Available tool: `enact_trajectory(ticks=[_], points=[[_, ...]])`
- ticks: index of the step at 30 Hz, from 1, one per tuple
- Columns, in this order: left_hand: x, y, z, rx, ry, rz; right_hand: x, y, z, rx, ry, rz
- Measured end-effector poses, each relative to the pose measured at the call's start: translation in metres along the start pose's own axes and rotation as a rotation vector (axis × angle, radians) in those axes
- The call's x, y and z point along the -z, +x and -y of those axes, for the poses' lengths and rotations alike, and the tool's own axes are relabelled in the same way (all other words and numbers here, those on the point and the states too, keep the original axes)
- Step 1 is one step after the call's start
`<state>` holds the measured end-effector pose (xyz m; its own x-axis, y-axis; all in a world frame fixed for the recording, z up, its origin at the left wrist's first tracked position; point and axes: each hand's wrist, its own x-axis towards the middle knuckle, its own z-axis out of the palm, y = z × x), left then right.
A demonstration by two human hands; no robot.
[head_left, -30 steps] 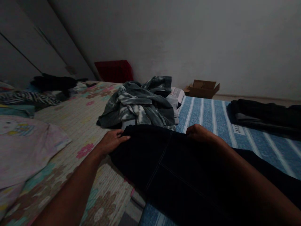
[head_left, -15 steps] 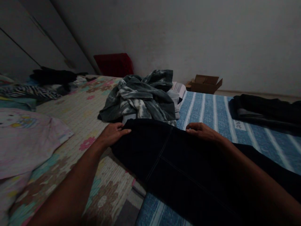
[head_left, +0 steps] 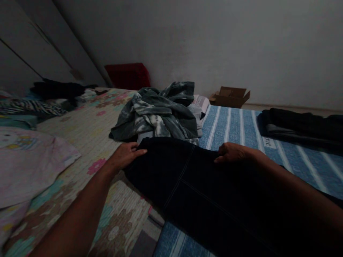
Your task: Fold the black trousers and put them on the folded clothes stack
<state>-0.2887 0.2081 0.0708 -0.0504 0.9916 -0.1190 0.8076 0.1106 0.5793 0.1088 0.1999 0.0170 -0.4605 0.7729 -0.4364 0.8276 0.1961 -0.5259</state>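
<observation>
Dark trousers (head_left: pixel 198 178) with pale stitched seams lie spread across the bed in front of me. My left hand (head_left: pixel 128 154) pinches their far left corner between thumb and fingers. Farther right, my right hand (head_left: pixel 230 152) is closed on the upper edge of the same trousers, its fingertips curled into the cloth. Just beyond them sits a crumpled grey-and-white tie-dye garment (head_left: pixel 158 114), close to the trousers' far edge. My right forearm hides part of the trousers on the right.
A pink printed shirt (head_left: pixel 34 160) lies at left on the floral bedspread (head_left: pixel 107 114). Folded dark clothes (head_left: pixel 302 126) rest on the blue striped sheet (head_left: pixel 227 125). By the wall stand an open cardboard box (head_left: pixel 230 97) and a red object (head_left: pixel 128 76). More clothes (head_left: pixel 59 89) are heaped back left.
My right hand has shifted slightly right and nearer, its fingers more curled over the trousers' edge. My left hand keeps its hold. The whole view has shifted a little.
</observation>
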Motion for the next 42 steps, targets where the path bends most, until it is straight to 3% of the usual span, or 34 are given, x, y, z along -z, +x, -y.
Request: enact_trajectory(ticks=[8,16,28,42], points=[[-0.001,0.003,0.007,0.006,-0.042,0.025,-0.002,-0.005,-0.009,-0.032,0.019,-0.073],[-0.001,0.003,0.007,0.025,-0.100,0.025,-0.004,-0.011,-0.018,-0.020,0.078,-0.066],[-0.007,0.002,0.006,0.047,-0.013,-0.021,-0.019,-0.026,-0.026,-0.114,0.499,-0.208],[-0.006,0.002,-0.003,0.055,-0.065,-0.033,-0.022,-0.021,-0.029,-0.156,0.317,-0.314]])
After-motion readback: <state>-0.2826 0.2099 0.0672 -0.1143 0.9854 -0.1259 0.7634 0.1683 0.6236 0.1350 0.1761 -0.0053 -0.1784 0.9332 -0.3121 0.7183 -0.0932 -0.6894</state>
